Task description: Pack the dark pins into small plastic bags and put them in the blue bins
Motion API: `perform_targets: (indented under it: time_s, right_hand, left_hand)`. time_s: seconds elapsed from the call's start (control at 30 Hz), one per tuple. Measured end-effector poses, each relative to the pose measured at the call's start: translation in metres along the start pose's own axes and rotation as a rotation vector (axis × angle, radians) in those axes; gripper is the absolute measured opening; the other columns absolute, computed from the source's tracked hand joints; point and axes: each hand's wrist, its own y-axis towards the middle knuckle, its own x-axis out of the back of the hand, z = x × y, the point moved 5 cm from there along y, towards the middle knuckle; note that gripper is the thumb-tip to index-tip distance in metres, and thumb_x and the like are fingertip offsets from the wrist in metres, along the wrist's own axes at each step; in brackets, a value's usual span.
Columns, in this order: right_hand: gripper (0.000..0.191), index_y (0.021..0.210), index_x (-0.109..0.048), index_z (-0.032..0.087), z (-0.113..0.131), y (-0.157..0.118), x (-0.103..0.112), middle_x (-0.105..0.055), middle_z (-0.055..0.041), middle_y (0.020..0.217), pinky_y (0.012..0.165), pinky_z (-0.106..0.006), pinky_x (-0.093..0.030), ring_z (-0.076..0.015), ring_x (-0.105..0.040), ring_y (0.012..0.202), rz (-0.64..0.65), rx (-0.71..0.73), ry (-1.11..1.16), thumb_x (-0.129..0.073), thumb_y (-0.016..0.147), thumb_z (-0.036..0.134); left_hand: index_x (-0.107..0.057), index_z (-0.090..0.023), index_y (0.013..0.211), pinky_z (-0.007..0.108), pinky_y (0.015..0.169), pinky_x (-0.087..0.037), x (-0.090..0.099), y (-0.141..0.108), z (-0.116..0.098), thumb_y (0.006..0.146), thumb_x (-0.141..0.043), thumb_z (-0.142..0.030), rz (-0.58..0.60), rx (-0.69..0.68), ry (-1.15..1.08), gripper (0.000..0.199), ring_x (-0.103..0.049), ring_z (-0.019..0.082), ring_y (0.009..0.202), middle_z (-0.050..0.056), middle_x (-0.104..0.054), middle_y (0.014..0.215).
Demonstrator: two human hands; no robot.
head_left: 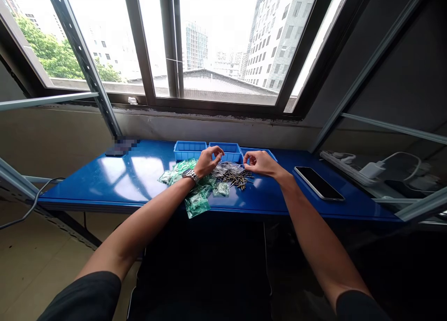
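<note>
My left hand (208, 160), with a metal watch on its wrist, is above the heap, just in front of the blue bins. Its thumb and fingers curl into a pinch; anything between them is too small to make out. My right hand (261, 163) is also pinched, at the right side of the heap, and what it holds does not show clearly. Below and between the hands lie thin dark and brass-coloured pointed pieces (237, 178). Clear plastic bags (227, 167) lie behind them. Green printed packets (197, 201) spread under my left wrist, one hanging over the table's front edge.
Three blue bins, a left one (190, 149), a middle one (230, 151) and a right one (268, 154), line the back of the blue table (104, 186). A tablet-like device (318, 183) lies right. A power strip with a white charger (372, 170) is farther right. Metal posts (110, 116) flank the table.
</note>
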Motion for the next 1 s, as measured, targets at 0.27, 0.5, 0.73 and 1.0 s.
perform_targets:
  time_s: [0.27, 0.5, 0.73, 1.0]
  right_hand:
    - [0.013, 0.08, -0.069, 0.018, 0.023, 0.057, -0.014, -0.062, 0.0003, 0.066, 0.059, -0.025, -0.039, -0.0126, -0.051, 0.06, -0.026, 0.121, 0.155, -0.063, 0.076, 0.028]
    - [0.012, 0.08, -0.066, 0.018, 0.009, 0.051, -0.029, -0.054, 0.0029, 0.061, 0.055, -0.025, -0.037, -0.0111, -0.044, 0.056, -0.128, 0.136, 0.265, -0.064, 0.076, 0.029]
    - [0.01, 0.08, -0.066, 0.018, 0.012, 0.045, -0.03, -0.05, 0.0044, 0.057, 0.053, -0.025, -0.036, -0.0106, -0.042, 0.052, -0.158, 0.148, 0.285, -0.066, 0.076, 0.026]
    - [0.023, 0.084, -0.07, 0.016, 0.011, 0.045, -0.035, -0.052, 0.0022, 0.058, 0.052, -0.026, -0.037, -0.0112, -0.043, 0.052, -0.182, 0.162, 0.332, -0.067, 0.083, 0.039]
  left_hand:
    - [-0.07, -0.019, 0.098, 0.03, 0.071, -0.048, 0.003, 0.002, 0.001, 0.097, -0.062, -0.028, -0.026, 0.012, 0.034, 0.012, -0.063, 0.019, 0.083, 0.005, -0.071, 0.09]
    - [-0.072, -0.018, 0.091, 0.031, 0.07, -0.046, 0.0, 0.001, 0.0, 0.094, -0.067, -0.028, -0.001, -0.02, 0.034, 0.011, -0.064, 0.018, 0.081, 0.004, -0.074, 0.086]
    - [-0.072, -0.019, 0.089, 0.029, 0.065, -0.044, -0.001, 0.001, -0.001, 0.094, -0.068, -0.032, 0.006, -0.029, 0.003, 0.014, -0.065, 0.017, 0.077, 0.003, -0.075, 0.085]
    - [-0.071, -0.019, 0.087, 0.027, 0.062, -0.042, 0.001, 0.001, -0.001, 0.094, -0.068, -0.031, -0.021, -0.003, -0.014, 0.015, -0.063, 0.015, 0.071, 0.002, -0.072, 0.079]
